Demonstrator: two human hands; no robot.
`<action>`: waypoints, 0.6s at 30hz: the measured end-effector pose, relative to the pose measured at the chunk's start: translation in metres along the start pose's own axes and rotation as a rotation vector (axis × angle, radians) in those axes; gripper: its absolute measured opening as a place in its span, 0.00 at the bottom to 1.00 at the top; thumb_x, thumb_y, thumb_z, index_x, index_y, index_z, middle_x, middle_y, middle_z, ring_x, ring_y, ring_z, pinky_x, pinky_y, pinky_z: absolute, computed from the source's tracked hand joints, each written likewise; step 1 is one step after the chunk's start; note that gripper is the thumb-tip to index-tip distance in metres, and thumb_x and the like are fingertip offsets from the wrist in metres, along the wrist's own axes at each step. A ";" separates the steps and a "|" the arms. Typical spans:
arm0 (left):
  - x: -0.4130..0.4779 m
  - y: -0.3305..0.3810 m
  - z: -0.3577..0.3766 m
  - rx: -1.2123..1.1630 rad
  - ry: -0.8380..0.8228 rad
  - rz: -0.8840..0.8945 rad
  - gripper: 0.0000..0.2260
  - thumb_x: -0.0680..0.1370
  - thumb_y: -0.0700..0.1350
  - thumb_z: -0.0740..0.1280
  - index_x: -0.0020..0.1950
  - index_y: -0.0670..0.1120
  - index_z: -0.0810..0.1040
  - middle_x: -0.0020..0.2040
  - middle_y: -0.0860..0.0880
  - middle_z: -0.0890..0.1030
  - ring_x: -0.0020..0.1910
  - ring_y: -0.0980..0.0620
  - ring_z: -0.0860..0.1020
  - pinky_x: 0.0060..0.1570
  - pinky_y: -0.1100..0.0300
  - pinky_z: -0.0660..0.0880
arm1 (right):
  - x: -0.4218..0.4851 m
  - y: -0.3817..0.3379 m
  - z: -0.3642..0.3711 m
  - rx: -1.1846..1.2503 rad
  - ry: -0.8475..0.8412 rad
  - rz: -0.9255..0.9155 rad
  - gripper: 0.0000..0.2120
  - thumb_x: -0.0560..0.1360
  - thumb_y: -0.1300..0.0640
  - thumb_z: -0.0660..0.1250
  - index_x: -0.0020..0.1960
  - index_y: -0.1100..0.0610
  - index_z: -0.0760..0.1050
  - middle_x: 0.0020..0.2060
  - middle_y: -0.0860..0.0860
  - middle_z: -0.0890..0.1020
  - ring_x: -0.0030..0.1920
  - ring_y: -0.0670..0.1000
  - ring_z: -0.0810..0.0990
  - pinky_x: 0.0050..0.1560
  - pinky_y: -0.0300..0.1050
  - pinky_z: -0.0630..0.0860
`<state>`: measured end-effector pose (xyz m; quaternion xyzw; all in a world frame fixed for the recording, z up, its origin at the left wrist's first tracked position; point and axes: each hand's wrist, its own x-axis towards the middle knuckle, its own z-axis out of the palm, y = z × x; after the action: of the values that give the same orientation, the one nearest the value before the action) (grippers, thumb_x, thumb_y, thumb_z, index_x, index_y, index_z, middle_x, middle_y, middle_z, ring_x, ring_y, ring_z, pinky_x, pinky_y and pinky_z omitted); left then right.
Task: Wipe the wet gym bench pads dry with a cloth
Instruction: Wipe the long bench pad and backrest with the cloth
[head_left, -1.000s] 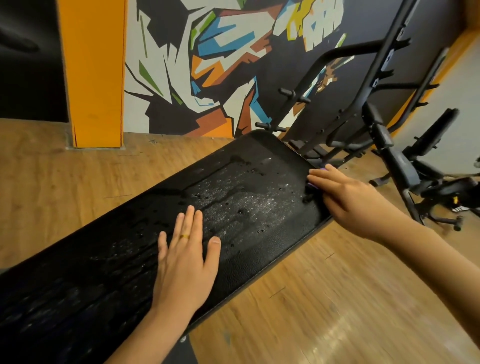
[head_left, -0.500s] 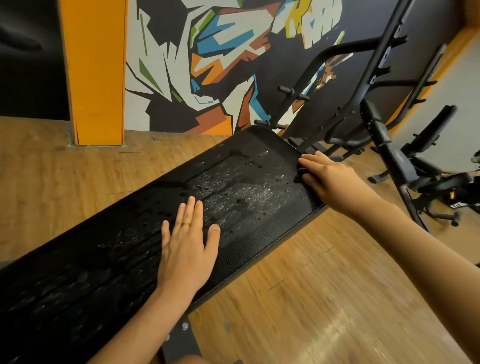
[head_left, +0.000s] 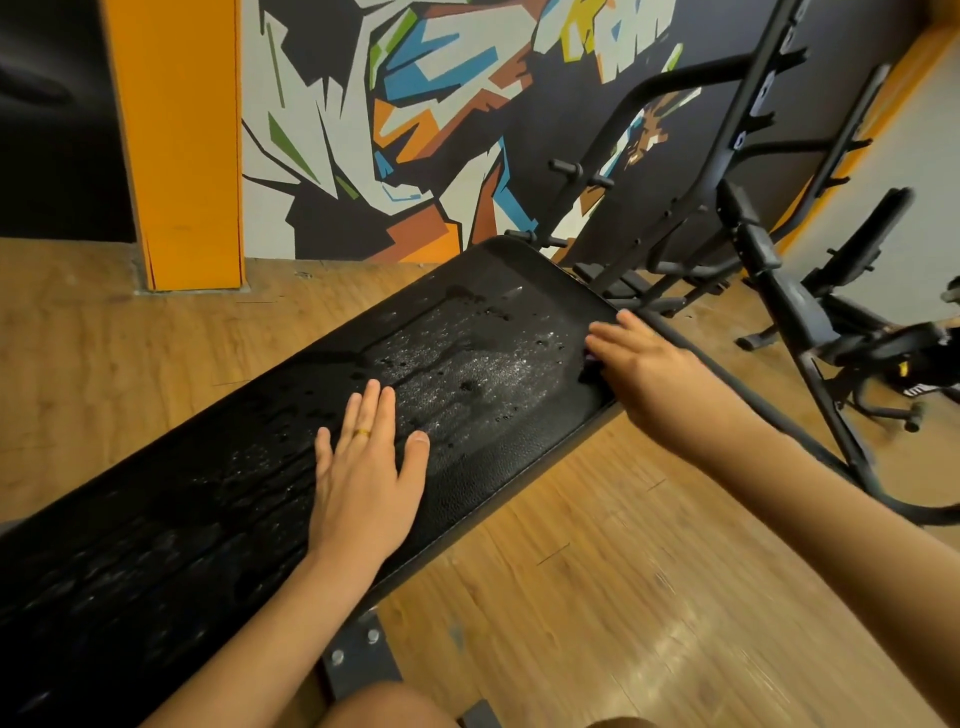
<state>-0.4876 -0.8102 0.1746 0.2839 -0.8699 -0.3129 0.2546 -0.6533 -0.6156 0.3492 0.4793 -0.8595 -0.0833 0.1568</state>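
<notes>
The wet bench pad (head_left: 208, 493) runs from 8 toward 1 o'clock, the left hand (head_left: 363, 478) lying flat and straight-fingered on it, while at that hand's 2 o'clock the straight-fingered right hand (head_left: 649, 374) presses a mostly hidden cloth (head_left: 590, 358).

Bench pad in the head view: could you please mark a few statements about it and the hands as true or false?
1. The left hand lies flat on the bench pad, fingers straight. True.
2. The bench pad is completely dry. False: water droplets cover its middle.
3. The right hand is near the pad's far end. True.
4. The left hand is bare of rings. False: a gold ring sits on one finger.
5. The pillar by the wall is blue. False: it is orange.
</notes>
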 end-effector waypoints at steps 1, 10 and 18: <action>0.000 0.000 0.000 0.000 0.001 -0.001 0.31 0.83 0.61 0.47 0.83 0.50 0.48 0.83 0.55 0.45 0.81 0.58 0.42 0.80 0.47 0.41 | 0.002 0.000 -0.001 0.018 0.009 0.054 0.27 0.82 0.62 0.63 0.79 0.55 0.62 0.79 0.53 0.63 0.81 0.58 0.54 0.77 0.53 0.59; 0.000 0.001 0.000 0.002 0.014 -0.003 0.30 0.83 0.60 0.48 0.83 0.50 0.50 0.83 0.54 0.47 0.81 0.57 0.43 0.80 0.47 0.42 | -0.023 -0.077 0.041 -0.052 0.105 -0.257 0.25 0.71 0.67 0.76 0.67 0.64 0.78 0.66 0.59 0.79 0.68 0.65 0.75 0.65 0.57 0.75; 0.000 -0.001 0.002 0.005 0.017 -0.002 0.30 0.84 0.60 0.48 0.83 0.50 0.49 0.83 0.55 0.46 0.81 0.58 0.43 0.80 0.47 0.41 | -0.015 -0.054 0.026 0.008 0.099 0.038 0.25 0.79 0.67 0.65 0.76 0.61 0.68 0.75 0.57 0.70 0.78 0.64 0.61 0.75 0.57 0.66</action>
<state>-0.4885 -0.8102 0.1731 0.2882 -0.8681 -0.3085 0.2610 -0.6123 -0.6315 0.3068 0.4672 -0.8599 -0.0528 0.1987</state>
